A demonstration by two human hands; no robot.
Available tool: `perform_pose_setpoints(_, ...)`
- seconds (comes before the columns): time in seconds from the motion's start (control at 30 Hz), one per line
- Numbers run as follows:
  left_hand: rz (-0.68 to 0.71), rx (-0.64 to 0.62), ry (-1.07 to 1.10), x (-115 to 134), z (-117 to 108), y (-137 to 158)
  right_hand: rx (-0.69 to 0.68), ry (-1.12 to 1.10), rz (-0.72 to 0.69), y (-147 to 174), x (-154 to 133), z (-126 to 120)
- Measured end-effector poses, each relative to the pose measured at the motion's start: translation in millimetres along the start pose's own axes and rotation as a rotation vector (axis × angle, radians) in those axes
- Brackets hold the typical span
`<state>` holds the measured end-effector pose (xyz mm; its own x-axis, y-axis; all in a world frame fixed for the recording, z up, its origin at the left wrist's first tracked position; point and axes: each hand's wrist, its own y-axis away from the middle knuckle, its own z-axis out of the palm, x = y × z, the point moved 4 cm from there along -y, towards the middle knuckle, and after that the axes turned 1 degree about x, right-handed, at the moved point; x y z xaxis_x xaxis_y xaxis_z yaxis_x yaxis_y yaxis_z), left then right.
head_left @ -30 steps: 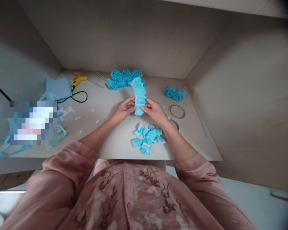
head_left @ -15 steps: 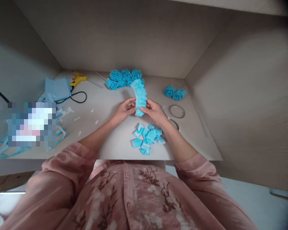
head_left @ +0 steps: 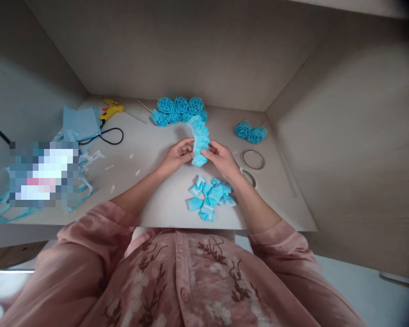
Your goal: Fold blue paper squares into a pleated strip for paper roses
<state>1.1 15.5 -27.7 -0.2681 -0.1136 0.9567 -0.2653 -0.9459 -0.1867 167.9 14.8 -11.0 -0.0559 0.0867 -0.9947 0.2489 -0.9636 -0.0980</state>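
A curved strip of overlapping light blue petals [head_left: 200,138] is held up over the table between both hands. My left hand [head_left: 177,155] pinches its left edge near the lower end. On the other side my right hand [head_left: 221,158] grips the same strip, thumb in front and fingers behind. Below the hands lies a pile of loose folded blue petals [head_left: 214,194], some with white patches. Just beyond the strip's top end sits a cluster of blue crepe-like roses [head_left: 180,109], partly covered by the strip.
Two more blue roses [head_left: 250,132] lie at the back right, near two tape rolls [head_left: 253,160]. A yellow glue gun [head_left: 113,109] with a black cord rests at the back left beside folded blue sheets [head_left: 81,122]. Blue and white scraps and a blurred-out object [head_left: 44,175] lie left.
The strip stays between both hands and looks slightly shifted. My right thumb has moved a little to the right and up on it. The view has shifted slightly.
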Motion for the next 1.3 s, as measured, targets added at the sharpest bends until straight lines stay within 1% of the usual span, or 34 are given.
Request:
perform_pose_setpoints(0.07,0.000,-0.001,0.007,0.8,1.1,1.2,-0.001,-0.005,0.008,1.2,-0.9,1.5)
perform_pose_setpoints(0.33,0.009,0.080,-0.011,1.7,-0.8,1.8,-0.025,0.032,-0.001,1.9,1.1,3.4)
perform_pose_setpoints(0.57,0.014,0.104,-0.009,0.8,-2.2,1.0,-0.019,0.041,-0.001,2.8,-2.5,4.1)
perform_pose_setpoints(0.7,0.006,0.074,0.009,1.4,1.7,2.7,-0.026,0.034,0.008,3.6,-4.4,6.0)
perform_pose_setpoints(0.9,0.010,0.023,0.010,5.4,6.7,4.1,-0.004,0.052,0.018,2.2,2.1,3.6)
perform_pose_setpoints(1.2,0.015,0.064,0.008,4.1,2.1,2.5,-0.067,-0.045,0.060,1.4,1.5,5.8)
perform_pose_setpoints(1.3,0.023,0.078,0.000,4.8,0.0,2.2,-0.144,-0.098,0.071,2.1,-1.0,9.3)
